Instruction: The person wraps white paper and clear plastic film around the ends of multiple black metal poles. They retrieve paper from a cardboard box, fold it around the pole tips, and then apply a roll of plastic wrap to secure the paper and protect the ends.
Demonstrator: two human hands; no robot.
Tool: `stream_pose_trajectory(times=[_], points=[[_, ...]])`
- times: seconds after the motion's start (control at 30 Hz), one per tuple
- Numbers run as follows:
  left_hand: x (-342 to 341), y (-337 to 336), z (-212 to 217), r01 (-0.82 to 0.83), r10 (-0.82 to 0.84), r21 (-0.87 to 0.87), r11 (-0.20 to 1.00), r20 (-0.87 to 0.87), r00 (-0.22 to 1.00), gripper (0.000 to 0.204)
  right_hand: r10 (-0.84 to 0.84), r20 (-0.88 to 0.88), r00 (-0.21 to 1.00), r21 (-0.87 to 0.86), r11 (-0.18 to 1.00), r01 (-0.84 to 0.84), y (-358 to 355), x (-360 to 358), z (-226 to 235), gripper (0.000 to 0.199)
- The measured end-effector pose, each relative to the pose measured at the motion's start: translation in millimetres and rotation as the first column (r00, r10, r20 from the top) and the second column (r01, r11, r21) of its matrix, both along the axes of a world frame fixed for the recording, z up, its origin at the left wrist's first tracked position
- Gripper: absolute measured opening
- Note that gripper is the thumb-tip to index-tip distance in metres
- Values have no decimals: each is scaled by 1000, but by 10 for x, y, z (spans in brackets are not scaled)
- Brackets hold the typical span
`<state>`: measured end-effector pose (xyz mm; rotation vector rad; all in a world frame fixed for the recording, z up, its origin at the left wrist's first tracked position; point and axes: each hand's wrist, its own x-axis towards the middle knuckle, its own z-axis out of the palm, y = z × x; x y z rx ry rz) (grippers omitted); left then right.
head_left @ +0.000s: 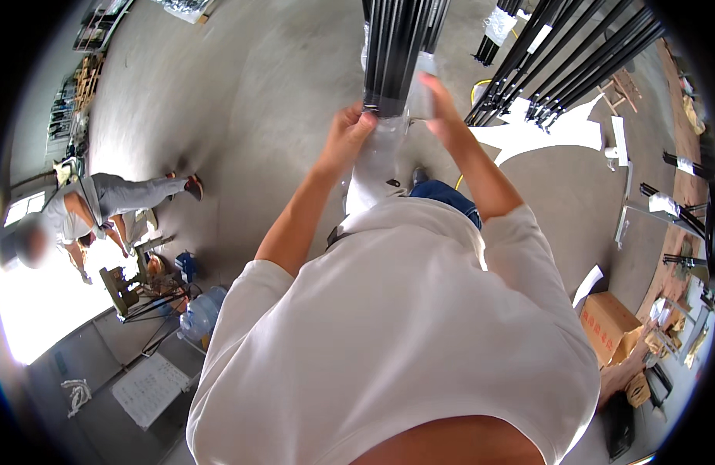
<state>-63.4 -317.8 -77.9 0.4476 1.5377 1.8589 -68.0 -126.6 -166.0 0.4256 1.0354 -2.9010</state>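
A bundle of long black rods (396,46) runs away from me above a grey concrete floor. A clear plastic sleeve (381,151) covers its near end and hangs loose below. My left hand (348,133) pinches the plastic at the end of the bundle, on its left side. My right hand (439,97) grips the sleeve on the right side, a little farther up the rods. My white shirt fills the lower middle of the view.
More bundles of black rods (574,62) lie on the floor at the upper right, beside white sheets (543,136). A cardboard box (609,325) sits at the right. Another person (102,205) bends over at the left near a small machine (129,287) and a water jug (202,310).
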Motion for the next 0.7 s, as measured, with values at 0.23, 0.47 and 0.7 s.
stream_pose_trajectory(times=[0.23,0.47,0.7], points=[[75,-96,191,-79,69,-68,995,-136,988,47,356,-437,826,604,796,-24,-727,-172,546,33],[371,-365,977,-369,-338,-752,546,-601,725,29,292,-175,940,418,887,-197,-922,-198,831,42],[-2,-808,367,-251,258,-106,962,65,964,61,444,-250,861,288,883,-371,-1003,-173,851,40]])
